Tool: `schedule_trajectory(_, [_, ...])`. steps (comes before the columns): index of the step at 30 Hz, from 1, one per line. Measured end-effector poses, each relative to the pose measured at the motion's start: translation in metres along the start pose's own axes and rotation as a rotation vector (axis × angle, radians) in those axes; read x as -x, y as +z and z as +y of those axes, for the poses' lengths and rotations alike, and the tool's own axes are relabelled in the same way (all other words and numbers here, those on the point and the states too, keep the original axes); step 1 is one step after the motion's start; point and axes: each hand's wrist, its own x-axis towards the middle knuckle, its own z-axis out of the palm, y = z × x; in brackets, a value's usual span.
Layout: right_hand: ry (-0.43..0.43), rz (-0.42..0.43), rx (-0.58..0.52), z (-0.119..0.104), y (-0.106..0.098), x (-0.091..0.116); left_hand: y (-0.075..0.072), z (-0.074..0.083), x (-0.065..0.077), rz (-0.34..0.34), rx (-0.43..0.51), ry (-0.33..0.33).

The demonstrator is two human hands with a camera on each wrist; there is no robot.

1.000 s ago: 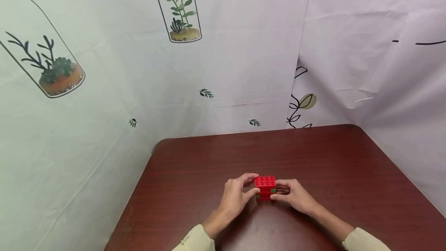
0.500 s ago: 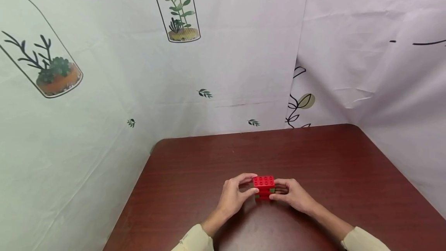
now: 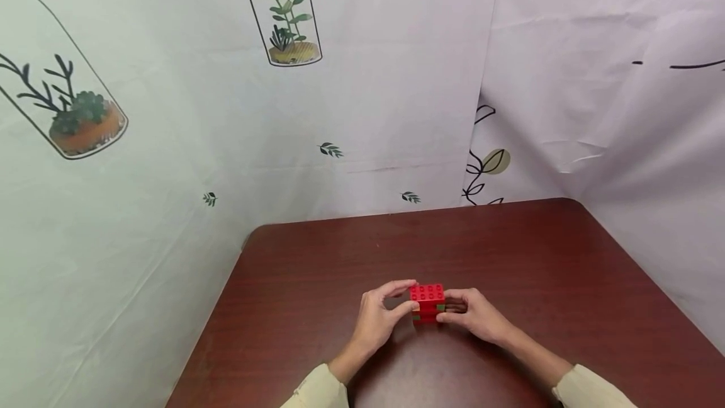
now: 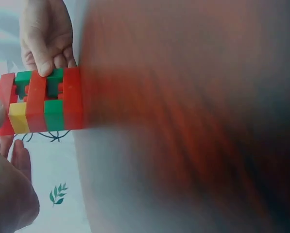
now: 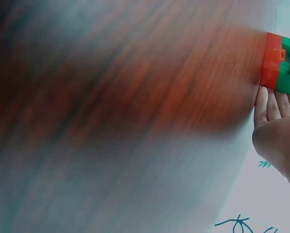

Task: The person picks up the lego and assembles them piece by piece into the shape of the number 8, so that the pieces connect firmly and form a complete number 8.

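Observation:
A stack of toy building bricks stands on the table between both hands. On top is a red brick (image 3: 427,293), studs up. Below it, the left wrist view shows a yellow brick (image 4: 18,117) and a green one side by side, a middle red brick (image 4: 36,97), two more green bricks (image 4: 54,114), and a bottom red brick (image 4: 73,99). My left hand (image 3: 375,318) pinches the top red brick between thumb and fingers. Lower down, my right hand (image 3: 480,318) grips the stack from the right, its thumb on the middle red brick. Fingers hide part of the far side.
The dark red-brown table (image 3: 317,263) extends around the stack, with its rounded far corners against a white printed wall cloth (image 3: 385,99). More cloth hangs close along the left and right sides.
The head view has shifted slightly, so everything sits a little differently in frame. Both hands keep their hold on the brick stack, with no clear movement against the table.

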Motion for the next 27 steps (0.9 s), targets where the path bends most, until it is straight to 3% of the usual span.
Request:
schedule_trajectory(7, [0.001, 0.001, -0.013, -0.001, 0.000, -0.001, 0.002, -0.005, 0.002, 0.008, -0.001, -0.010])
schedule_trajectory(12, [-0.056, 0.128, -0.025, -0.010, 0.002, 0.003, 0.004, -0.006, 0.001, -0.004, 0.051, -0.026])
schedule_trajectory(18, [-0.165, 0.290, 0.044, -0.024, 0.007, 0.005, 0.002, -0.004, 0.000, -0.017, 0.073, -0.013])
schedule_trajectory(23, [-0.166, 0.329, 0.110, -0.028, 0.009, 0.004, 0.000, -0.004, 0.002, -0.005, 0.046, 0.025])
schedule_trajectory(27, [-0.162, 0.333, 0.133, -0.028, 0.009, 0.003, 0.000, -0.002, 0.002, 0.001, 0.062, 0.016])
